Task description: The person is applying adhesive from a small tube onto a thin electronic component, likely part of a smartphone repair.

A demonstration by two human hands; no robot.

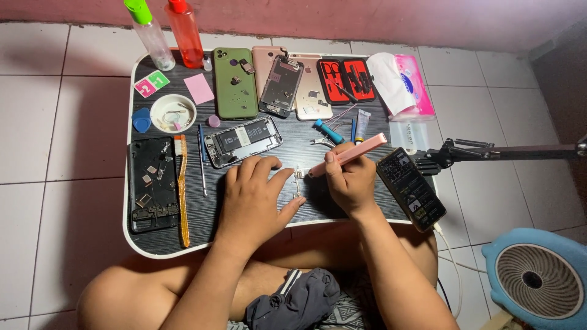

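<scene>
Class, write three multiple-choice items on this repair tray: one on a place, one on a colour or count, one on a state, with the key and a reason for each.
1. Where is the orange toothbrush?
A. Right of the dark opened phone
B. Inside the white dish
C. On the floor

2. What colour is the tool in the right hand?
A. Green
B. Pink
C. Black

3. How is the left hand?
A. Raised in the air
B. Palm down on the tray
C. Gripping a bottle

Key: 1 A, it lies along that phone's right edge; 2 B, the handle is pale pink; 3 B, the fingers spread flat beside a small part.
</scene>
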